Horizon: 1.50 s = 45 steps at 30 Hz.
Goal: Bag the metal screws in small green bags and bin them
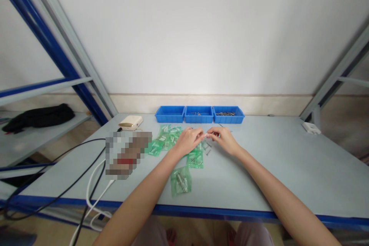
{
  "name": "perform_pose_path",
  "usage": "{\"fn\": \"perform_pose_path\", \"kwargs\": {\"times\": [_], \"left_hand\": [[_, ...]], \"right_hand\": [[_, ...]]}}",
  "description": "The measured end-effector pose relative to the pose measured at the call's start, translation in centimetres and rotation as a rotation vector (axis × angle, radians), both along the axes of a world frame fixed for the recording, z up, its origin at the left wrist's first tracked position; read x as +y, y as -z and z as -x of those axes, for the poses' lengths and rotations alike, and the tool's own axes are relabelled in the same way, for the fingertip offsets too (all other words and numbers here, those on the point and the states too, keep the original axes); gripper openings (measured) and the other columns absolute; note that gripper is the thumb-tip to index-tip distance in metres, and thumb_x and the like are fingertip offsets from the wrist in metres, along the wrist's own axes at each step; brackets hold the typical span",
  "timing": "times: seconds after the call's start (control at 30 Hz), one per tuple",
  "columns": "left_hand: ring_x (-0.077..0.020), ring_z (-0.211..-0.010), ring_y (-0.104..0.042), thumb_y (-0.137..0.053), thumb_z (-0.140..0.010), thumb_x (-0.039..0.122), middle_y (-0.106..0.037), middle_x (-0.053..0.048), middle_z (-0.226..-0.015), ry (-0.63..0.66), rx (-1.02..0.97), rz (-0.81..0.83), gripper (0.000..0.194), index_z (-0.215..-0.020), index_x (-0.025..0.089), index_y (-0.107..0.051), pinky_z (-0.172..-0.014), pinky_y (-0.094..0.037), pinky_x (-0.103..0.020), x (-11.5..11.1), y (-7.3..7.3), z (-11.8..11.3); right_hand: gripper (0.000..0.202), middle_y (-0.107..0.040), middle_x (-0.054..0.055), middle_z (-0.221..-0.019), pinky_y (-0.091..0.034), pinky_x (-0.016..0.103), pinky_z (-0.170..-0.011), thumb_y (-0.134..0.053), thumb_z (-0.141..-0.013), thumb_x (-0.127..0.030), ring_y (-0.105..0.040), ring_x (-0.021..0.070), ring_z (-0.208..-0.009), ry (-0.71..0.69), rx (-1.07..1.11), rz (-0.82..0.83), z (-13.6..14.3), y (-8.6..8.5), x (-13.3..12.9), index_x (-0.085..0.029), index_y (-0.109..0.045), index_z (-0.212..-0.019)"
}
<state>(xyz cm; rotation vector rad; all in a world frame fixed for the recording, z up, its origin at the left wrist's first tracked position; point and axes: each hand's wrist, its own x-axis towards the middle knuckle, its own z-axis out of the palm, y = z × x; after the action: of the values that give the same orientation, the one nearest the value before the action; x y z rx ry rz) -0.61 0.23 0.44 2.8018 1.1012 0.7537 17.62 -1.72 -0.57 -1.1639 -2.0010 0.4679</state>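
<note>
My left hand (189, 139) and my right hand (224, 139) meet above the middle of the table, fingertips pinched together. Between them is something small and pale, too little to make out. Under and beside my left hand lie several green plastic bags (170, 138) with small parts inside. Closer to me, one green bag (181, 182) shows metal screws and pale pieces through its film; another bag (195, 159) lies just behind it. A few loose screws (208, 149) rest on the tabletop below my fingers.
Three blue bins (198, 119) stand in a row at the back; the right one holds many metal screws (226, 114), the middle one a few. At the left are a cream-coloured device (130, 122), a blurred-out item (127, 155) and cables (93, 177). A white block (311, 128) sits far right.
</note>
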Motion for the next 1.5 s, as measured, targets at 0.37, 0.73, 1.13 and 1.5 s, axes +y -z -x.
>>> {"fn": "perform_pose_path", "kwargs": {"times": [0.37, 0.73, 1.13, 1.5], "left_hand": [[-0.016, -0.065, -0.054, -0.028, -0.093, 0.029, -0.058, -0.001, -0.065, -0.032, 0.024, 0.01, 0.033, -0.08, 0.018, -0.055, -0.068, -0.037, -0.027, -0.19, 0.24, -0.34], [-0.0154, -0.065, -0.054, -0.031, -0.092, 0.034, -0.059, 0.0, -0.066, 0.007, -0.084, 0.091, 0.028, -0.095, 0.018, -0.054, -0.064, -0.038, -0.025, -0.23, 0.31, -0.21], [-0.014, -0.062, -0.052, -0.037, -0.089, 0.034, -0.055, 0.001, -0.063, -0.003, -0.077, 0.095, 0.025, -0.084, 0.019, -0.056, -0.061, -0.036, -0.023, -0.15, 0.3, -0.23], [-0.0146, -0.064, -0.053, -0.036, -0.09, 0.034, -0.056, 0.001, -0.064, -0.01, -0.027, 0.043, 0.024, -0.088, 0.019, -0.055, -0.067, -0.038, -0.025, 0.05, 0.4, -0.25]], "right_hand": [[0.022, -0.068, 0.002, -0.081, -0.041, 0.024, -0.062, -0.05, -0.085, -0.035, -0.058, 0.0128, -0.062, 0.028, -0.084, -0.014, -0.13, -0.14, -0.15, -0.02, -0.066, -0.087], [0.024, -0.068, 0.003, -0.076, -0.04, 0.024, -0.062, -0.043, -0.089, -0.029, -0.059, 0.0138, -0.064, 0.04, -0.13, -0.059, -0.14, -0.15, -0.34, -0.019, -0.065, -0.088], [0.014, -0.069, 0.001, -0.078, -0.04, 0.024, -0.062, -0.056, -0.08, -0.029, -0.06, 0.0142, -0.064, 0.038, -0.178, -0.05, 0.03, -0.14, -0.51, -0.022, -0.067, -0.086], [0.017, -0.069, 0.002, -0.087, -0.041, 0.026, -0.065, -0.052, -0.082, -0.028, -0.059, 0.0132, -0.064, 0.052, -0.177, -0.086, 0.0, -0.26, -0.44, -0.022, -0.067, -0.089]]}}
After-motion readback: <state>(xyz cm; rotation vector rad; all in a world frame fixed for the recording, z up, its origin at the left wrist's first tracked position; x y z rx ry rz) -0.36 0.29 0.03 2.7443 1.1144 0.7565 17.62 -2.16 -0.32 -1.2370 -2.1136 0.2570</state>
